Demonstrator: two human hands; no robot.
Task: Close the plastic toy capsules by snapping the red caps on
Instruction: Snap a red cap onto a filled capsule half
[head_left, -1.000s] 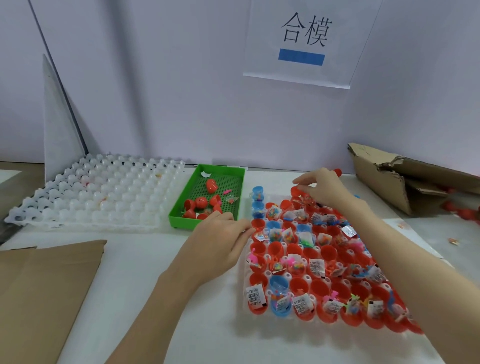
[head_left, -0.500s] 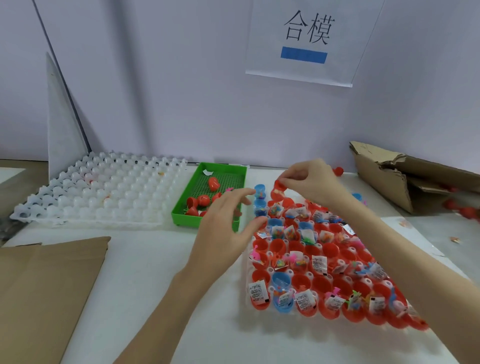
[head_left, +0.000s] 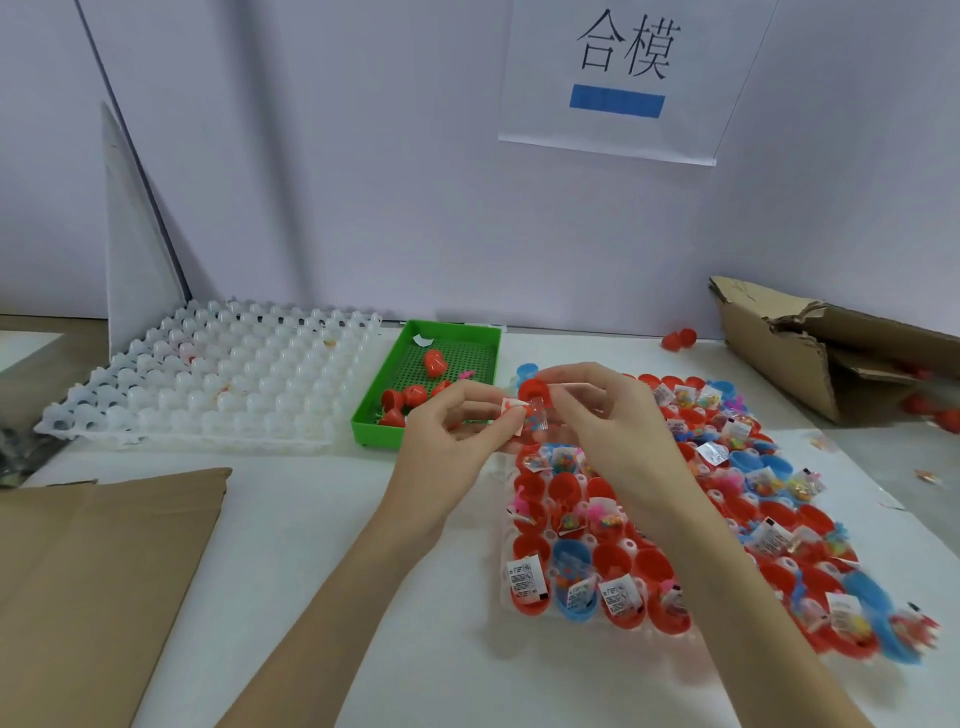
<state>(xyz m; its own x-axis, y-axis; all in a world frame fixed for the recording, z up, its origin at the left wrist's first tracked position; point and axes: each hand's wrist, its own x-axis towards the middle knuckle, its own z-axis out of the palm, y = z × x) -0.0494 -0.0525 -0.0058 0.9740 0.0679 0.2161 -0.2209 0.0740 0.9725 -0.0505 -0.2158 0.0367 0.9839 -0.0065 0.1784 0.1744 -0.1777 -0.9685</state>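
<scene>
I pinch a glossy red capsule half (head_left: 533, 391) in my right hand (head_left: 608, 415) above the far left corner of the filled tray (head_left: 631, 545). My left hand (head_left: 457, 431) pinches a small crinkly printed packet (head_left: 514, 415) against it. Below, round red and blue cups hold packets. A green mesh-floored bin (head_left: 470, 343) and a bumpy white tray (head_left: 218, 374) sit left.

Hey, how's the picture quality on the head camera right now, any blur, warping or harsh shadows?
Head view: even, soft light, with only faint shadows under the forearms on the table; wide-angle warping tilts the wall edges; the capsule tray's near right corner is smeared, while the left hand and right hand, pinching a small packet, are fairly sharp.
</scene>
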